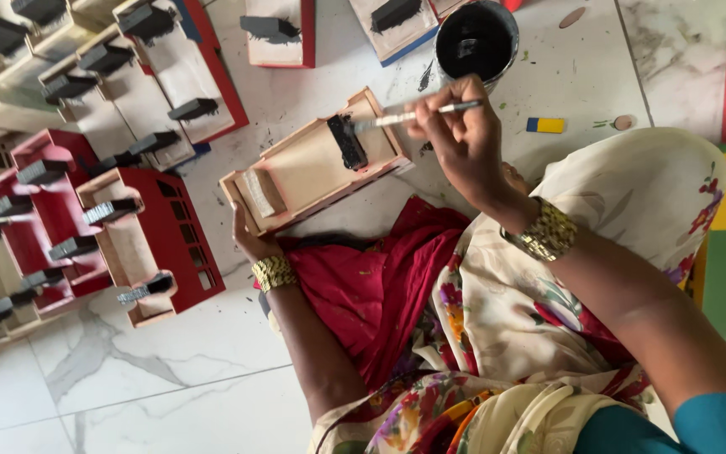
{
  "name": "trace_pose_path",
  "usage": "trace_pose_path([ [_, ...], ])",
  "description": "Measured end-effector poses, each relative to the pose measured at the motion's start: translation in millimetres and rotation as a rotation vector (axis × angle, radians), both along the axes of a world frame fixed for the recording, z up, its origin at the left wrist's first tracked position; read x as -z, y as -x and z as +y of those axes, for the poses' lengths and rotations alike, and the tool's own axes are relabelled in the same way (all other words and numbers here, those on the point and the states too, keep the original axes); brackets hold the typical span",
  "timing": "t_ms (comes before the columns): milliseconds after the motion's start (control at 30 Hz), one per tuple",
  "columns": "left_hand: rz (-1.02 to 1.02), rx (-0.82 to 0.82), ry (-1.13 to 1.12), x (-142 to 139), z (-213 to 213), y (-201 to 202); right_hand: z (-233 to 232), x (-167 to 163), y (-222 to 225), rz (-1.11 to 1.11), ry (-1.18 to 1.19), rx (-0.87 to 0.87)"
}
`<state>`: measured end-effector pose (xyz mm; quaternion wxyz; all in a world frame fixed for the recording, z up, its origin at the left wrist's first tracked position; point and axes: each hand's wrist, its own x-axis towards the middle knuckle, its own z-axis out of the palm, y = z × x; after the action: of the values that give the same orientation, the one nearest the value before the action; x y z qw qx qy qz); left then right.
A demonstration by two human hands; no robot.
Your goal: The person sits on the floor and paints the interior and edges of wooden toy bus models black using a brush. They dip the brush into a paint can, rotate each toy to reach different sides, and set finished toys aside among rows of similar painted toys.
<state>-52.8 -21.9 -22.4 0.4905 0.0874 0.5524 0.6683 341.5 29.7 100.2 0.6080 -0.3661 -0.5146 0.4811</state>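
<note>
The right hand (462, 139) had its fingers pinched tight round the handle of a thin paintbrush (418, 115), its grip closed on the upper end of the shaft. The bristle end reached out to the left of that grip and met a small block (347, 141), already black, fixed across the inside of an unpainted wooden box (313, 166). The box lay tilted on the white marble floor (186, 370), just below and to the left of the brush hand. The left hand (248, 238) steadied the box from beneath its lower corner, fingers curled against the wood and partly hidden behind it, so how firmly it was closed could not be told. Both wrists wore gold bangles.

Just above the right hand stood a round pot of black paint (476, 38). To the right of it lay a small yellow and blue piece (545, 124) on the floor. Well off to the left of both hands, rows of red-sided boxes (149, 244) and plain ones with black blocks were set close together. Below the hands spread red and floral cloth (430, 319) over the person's lap.
</note>
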Motion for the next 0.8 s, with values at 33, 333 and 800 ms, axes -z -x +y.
trace_pose_path([
  [33, 0.026, -0.019, 0.029, 0, 2, -2, 9, 0, 6, -0.017, -0.042, 0.008],
  [333, 0.051, 0.111, 0.02, -3, 0, -2, -1, 0, 22, -0.295, -0.153, -0.05],
  [800, 0.037, 0.045, -0.057, 9, 22, -12, 25, -41, 23, -0.415, -0.153, -0.176],
])
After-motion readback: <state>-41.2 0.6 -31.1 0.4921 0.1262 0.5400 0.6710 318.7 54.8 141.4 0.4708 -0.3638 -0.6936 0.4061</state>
